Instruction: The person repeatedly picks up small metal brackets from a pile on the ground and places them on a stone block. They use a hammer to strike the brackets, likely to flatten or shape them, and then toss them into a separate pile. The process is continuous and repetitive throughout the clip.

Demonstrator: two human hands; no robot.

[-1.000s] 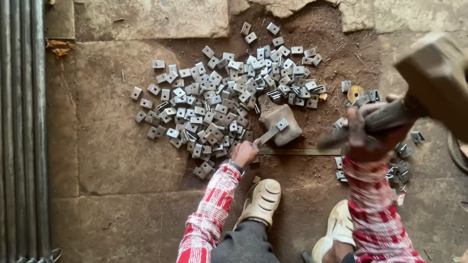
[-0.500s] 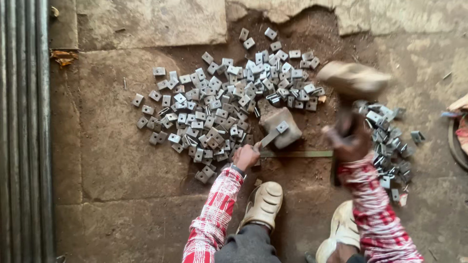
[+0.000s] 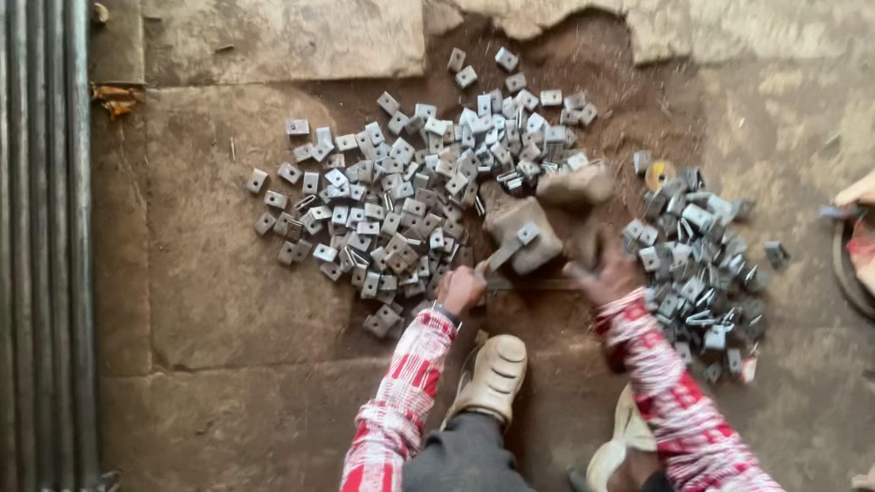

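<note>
Hammer (image 3: pixel 572 187), blurred, sits just above the stone block (image 3: pixel 519 235), gripped by the right hand (image 3: pixel 609 273) closed around its handle. Left hand (image 3: pixel 463 290) is closed on a thin tool (image 3: pixel 497 258) that pins a small square metal plate (image 3: pixel 529 233) on the block. Loose plates (image 3: pixel 392 200) lie piled on the floor (image 3: pixel 219 301) to the left, bent ones (image 3: pixel 702 264) heaped right. Pale shoe (image 3: pixel 492 375) below.
</note>
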